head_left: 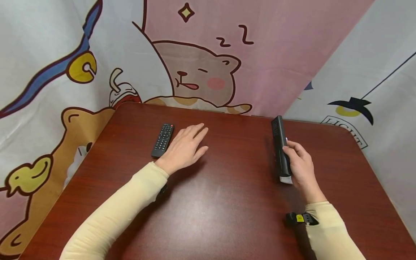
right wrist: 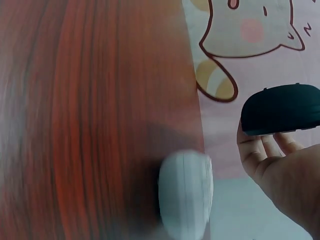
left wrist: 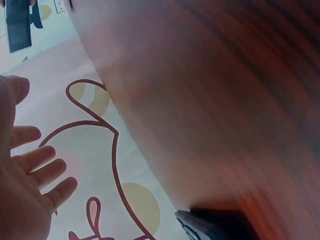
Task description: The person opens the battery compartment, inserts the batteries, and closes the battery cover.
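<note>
My right hand (head_left: pixel 302 169) grips a long black remote control (head_left: pixel 281 148), held tilted above the right side of the table. In the right wrist view the rounded dark end of this remote (right wrist: pixel 282 110) juts out over the curled fingers. Below it on the table lies a white object with a rounded end (right wrist: pixel 185 195), mostly hidden in the head view. My left hand (head_left: pixel 183 148) is over the table with fingers straight and slightly spread, holding nothing. Just left of it lies a black button remote (head_left: pixel 163 140); its dark end (left wrist: pixel 200 225) shows low in the left wrist view.
The reddish-brown wooden table (head_left: pixel 208 202) has rounded far corners. Behind it hangs a cartoon-printed curtain (head_left: pixel 276 54), close to the far edge. A black wrist strap (head_left: pixel 302 218) sits on the right wrist.
</note>
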Action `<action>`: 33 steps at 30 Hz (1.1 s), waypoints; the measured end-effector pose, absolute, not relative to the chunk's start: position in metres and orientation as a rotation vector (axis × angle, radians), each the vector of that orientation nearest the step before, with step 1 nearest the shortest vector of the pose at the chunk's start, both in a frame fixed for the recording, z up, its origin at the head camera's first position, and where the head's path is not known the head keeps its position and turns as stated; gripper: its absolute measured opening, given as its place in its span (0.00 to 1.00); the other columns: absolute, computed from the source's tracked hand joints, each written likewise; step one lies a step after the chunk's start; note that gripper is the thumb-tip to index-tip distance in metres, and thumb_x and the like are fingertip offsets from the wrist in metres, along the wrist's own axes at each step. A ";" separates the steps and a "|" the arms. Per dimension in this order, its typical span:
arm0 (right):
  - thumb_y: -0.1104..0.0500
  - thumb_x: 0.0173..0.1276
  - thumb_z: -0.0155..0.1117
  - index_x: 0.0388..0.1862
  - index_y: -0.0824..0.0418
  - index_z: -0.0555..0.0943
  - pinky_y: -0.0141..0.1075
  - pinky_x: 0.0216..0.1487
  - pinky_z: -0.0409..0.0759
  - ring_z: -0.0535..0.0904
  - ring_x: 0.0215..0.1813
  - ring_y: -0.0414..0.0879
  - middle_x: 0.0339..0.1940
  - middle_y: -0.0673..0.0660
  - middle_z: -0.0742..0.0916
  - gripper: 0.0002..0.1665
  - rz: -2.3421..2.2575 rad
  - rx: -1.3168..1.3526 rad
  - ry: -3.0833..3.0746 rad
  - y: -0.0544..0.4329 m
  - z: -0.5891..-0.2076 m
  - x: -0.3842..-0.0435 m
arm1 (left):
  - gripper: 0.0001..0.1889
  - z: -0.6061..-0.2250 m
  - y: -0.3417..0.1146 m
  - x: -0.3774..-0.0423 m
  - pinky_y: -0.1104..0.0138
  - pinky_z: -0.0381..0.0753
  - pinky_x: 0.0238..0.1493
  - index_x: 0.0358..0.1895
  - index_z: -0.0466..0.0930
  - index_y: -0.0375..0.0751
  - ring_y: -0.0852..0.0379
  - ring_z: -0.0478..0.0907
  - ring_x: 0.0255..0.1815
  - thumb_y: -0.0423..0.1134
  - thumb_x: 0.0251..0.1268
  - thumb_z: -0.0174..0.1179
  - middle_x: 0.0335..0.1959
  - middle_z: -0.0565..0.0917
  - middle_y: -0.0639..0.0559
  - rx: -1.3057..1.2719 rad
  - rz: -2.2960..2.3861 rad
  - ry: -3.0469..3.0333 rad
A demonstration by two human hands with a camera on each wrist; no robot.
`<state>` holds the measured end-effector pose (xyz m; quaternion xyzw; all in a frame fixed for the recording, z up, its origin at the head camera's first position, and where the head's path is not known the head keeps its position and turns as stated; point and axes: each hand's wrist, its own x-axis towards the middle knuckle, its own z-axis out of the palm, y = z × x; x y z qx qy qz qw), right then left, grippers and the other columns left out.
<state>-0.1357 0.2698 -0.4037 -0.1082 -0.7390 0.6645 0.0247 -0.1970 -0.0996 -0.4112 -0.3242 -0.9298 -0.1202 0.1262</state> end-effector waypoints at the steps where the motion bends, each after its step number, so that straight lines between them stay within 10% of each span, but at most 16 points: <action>1: 0.52 0.80 0.57 0.62 0.53 0.77 0.32 0.33 0.84 0.83 0.40 0.38 0.42 0.45 0.84 0.16 2.049 -0.342 -2.279 0.273 -0.404 -0.136 | 0.32 -0.411 -0.101 -0.198 0.49 0.66 0.73 0.76 0.68 0.37 0.41 0.66 0.75 0.51 0.77 0.57 0.77 0.67 0.39 -0.932 -0.346 -2.709; 18: 0.49 0.79 0.57 0.69 0.62 0.73 0.25 0.35 0.81 0.79 0.40 0.31 0.48 0.44 0.79 0.27 1.533 -0.473 -2.550 0.317 -0.409 -0.134 | 0.33 -0.413 -0.113 -0.207 0.42 0.68 0.71 0.77 0.66 0.36 0.39 0.67 0.74 0.52 0.78 0.55 0.77 0.67 0.38 -0.787 -0.350 -2.754; 24: 0.47 0.79 0.55 0.73 0.66 0.70 0.24 0.31 0.78 0.76 0.36 0.30 0.56 0.63 0.81 0.33 1.297 -0.501 -2.660 0.328 -0.414 -0.134 | 0.33 -0.414 -0.116 -0.208 0.41 0.67 0.72 0.77 0.66 0.36 0.39 0.67 0.74 0.51 0.77 0.55 0.77 0.66 0.38 -0.768 -0.364 -2.763; 33: 0.45 0.79 0.55 0.73 0.71 0.68 0.21 0.29 0.71 0.76 0.50 0.55 0.63 0.74 0.78 0.37 1.093 -0.535 -2.775 0.344 -0.418 -0.131 | 0.33 -0.415 -0.119 -0.210 0.43 0.65 0.72 0.77 0.65 0.35 0.39 0.65 0.76 0.51 0.78 0.55 0.78 0.66 0.37 -0.740 -0.369 -2.779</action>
